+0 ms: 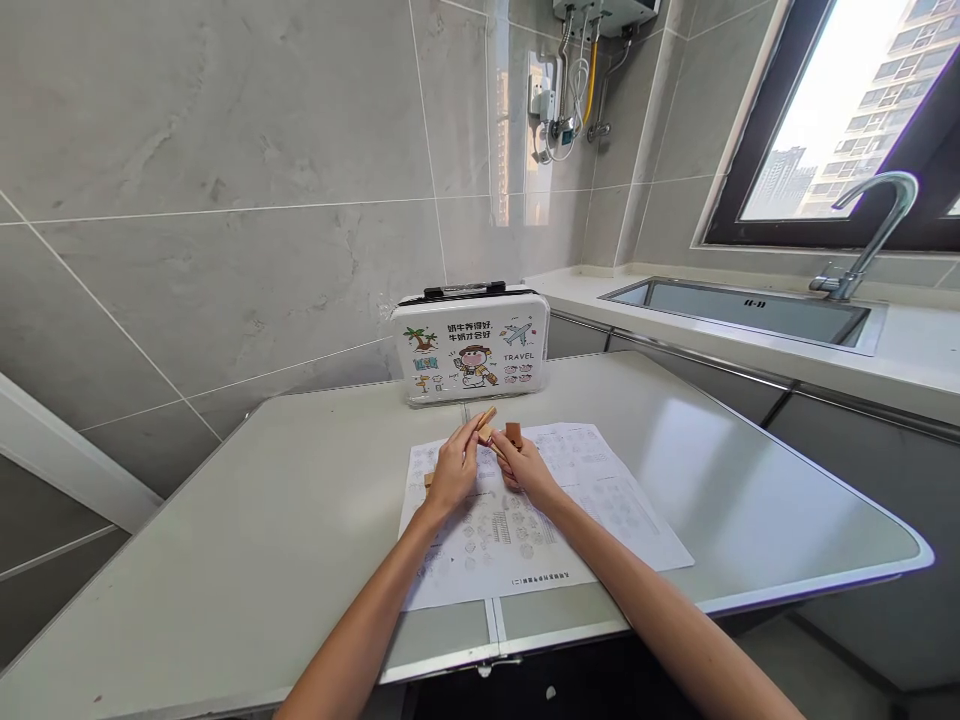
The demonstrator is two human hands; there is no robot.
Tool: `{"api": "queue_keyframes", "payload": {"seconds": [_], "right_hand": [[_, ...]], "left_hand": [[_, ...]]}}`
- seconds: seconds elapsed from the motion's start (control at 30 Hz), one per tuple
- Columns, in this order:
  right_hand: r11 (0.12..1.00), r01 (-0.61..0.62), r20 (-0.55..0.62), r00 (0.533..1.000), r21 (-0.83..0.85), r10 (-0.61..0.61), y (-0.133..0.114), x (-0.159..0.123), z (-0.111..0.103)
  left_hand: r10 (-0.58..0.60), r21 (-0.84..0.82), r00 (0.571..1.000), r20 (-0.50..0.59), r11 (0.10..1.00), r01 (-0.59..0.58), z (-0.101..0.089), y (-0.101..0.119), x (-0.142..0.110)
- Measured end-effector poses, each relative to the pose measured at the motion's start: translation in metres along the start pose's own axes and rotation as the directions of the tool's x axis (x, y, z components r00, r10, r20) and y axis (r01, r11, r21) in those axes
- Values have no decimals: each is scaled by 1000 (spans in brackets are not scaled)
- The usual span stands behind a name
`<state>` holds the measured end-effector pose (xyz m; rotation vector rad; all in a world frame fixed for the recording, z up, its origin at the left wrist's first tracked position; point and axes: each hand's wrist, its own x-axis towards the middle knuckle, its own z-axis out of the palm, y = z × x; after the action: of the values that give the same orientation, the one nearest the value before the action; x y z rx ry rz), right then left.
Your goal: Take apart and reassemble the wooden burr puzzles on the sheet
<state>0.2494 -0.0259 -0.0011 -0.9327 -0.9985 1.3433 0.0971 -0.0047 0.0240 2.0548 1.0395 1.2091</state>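
Over a printed sheet [577, 530], both hands are raised close together with small wooden puzzle pieces between them. My left hand [452, 472] pinches a light wooden puzzle piece [487, 417] between thumb and fingers. My right hand [531, 472] is closed, its thumb and fingertips meeting the wood near the left fingertips. A darker brown wooden block [514, 434] stands up at the right fingers; whether it is gripped or lies behind them, I cannot tell. Partly hidden by the left hand is another wooden piece [429, 481]. The sheet carries small diagrams and printed characters.
A white cartoon-printed case [474, 350] stands at the back of the folding table [300, 520], against the tiled wall. To the right run a counter [922, 340], a sink [735, 305] and a faucet [892, 220] below a window. The table's hinge seam passes under the sheet.
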Motion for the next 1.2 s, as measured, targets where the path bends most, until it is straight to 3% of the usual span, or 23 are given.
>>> {"api": "queue_keyframes", "payload": {"seconds": [0.2, 0.53, 0.77, 0.93, 1.03, 1.1, 1.2], "right_hand": [[1000, -13, 8, 1000, 11, 13, -1, 0, 1], [1000, -30, 8, 1000, 7, 29, -3, -3, 2], [997, -56, 16, 998, 45, 55, -2, -2, 3], [961, -117, 47, 993, 252, 108, -6, 1, -2], [915, -200, 149, 976, 350, 156, -9, 3, -6], [886, -273, 233, 953, 376, 195, -11, 3, -7], [863, -343, 312, 921, 371, 232, -12, 1, -8]], "left_hand": [[6, -83, 993, 122, 997, 4, 0, 11, -1], [89, 53, 988, 124, 994, -96, 1, 8, -9], [67, 120, 991, 117, 989, -82, 0, 2, -11], [-31, -9, 1000, -4, 999, 31, 4, 2, -13], [-59, -157, 990, -128, 987, 39, 7, 5, -11], [-59, -223, 991, -123, 974, 31, 8, 8, -8], [-70, -316, 997, -33, 947, 57, 6, 9, -2]]}}
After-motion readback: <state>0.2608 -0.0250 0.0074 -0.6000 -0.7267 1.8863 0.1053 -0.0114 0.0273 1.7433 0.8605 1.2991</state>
